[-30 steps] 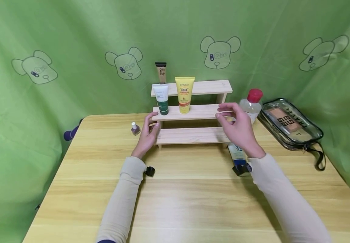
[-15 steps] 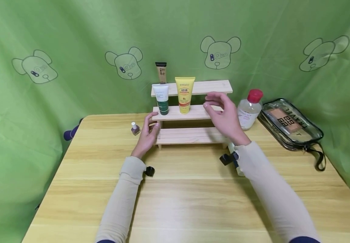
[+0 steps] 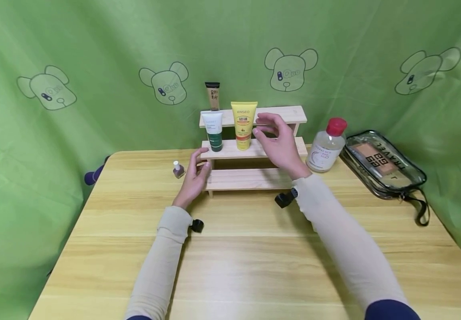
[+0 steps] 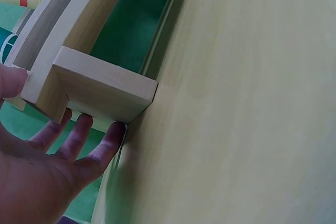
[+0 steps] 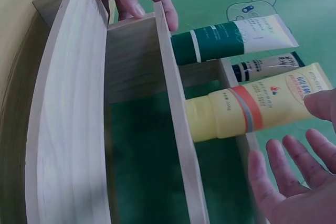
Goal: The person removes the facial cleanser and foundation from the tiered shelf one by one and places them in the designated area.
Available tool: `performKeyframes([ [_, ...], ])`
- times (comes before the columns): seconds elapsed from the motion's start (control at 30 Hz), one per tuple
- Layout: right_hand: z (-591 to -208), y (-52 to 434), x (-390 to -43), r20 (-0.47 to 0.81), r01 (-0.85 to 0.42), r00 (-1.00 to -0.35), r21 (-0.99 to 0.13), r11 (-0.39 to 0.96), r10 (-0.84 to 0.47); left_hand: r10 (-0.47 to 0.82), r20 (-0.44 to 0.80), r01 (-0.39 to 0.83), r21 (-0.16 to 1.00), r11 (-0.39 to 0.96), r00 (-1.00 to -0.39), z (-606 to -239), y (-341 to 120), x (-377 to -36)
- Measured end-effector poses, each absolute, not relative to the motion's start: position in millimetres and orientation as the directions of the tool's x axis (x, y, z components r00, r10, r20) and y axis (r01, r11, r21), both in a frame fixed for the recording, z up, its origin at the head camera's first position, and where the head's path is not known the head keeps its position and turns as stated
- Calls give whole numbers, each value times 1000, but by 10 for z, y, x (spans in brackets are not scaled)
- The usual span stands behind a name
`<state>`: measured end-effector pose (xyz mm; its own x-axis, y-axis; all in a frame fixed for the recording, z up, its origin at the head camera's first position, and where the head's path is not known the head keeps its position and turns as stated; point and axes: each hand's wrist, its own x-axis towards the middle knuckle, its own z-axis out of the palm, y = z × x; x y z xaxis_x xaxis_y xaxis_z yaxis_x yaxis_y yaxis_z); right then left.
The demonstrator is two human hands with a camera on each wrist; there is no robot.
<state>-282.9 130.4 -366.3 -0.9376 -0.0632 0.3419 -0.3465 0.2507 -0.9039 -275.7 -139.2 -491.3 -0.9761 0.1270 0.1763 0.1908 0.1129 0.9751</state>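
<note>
The right hand (image 3: 277,138) was raised with its fingers spread and loosely bent, holding nothing, just right of the yellow tube (image 3: 243,125) and not touching it. The tube stood cap-down on the middle step of a small wooden rack (image 3: 254,178) at the far middle of the bench (image 3: 230,262). In the right wrist view the thumb tip (image 5: 321,103) lay close to the tube's flat crimped end (image 5: 310,85).

The tube looked like soft plastic: probably light, easy to squeeze, and smooth enough to slip. Its round lower body near the cap seemed the firmest place to take it, between thumb and fingers, rather than the thin crimped top.

The left hand (image 3: 193,178) rested with straight fingers against the rack's left end (image 4: 100,90), steadying it and gripping nothing.

Left of the yellow tube stood a white and green tube (image 3: 213,130), and on the top step behind it a slim beige tube (image 3: 212,95). A small nail polish bottle (image 3: 178,169) sat on the bench left of the rack; a clear bottle with a red cap (image 3: 326,145) and a clear travel pouch (image 3: 382,163) lay to the right.
</note>
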Motion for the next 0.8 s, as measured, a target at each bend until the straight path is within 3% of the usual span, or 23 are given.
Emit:
performKeyframes([
  [0.37,-3761,1139,-2932,270,-284,-958,-937,202,-91,125,170,185,975,122,-978,-4916,-1404,-2754],
  [0.8,-3820,1082,-3041,229,-259,-963,-930,259,-139,139,193,210,970,121,-971,-4943,-1409,-2769],
])
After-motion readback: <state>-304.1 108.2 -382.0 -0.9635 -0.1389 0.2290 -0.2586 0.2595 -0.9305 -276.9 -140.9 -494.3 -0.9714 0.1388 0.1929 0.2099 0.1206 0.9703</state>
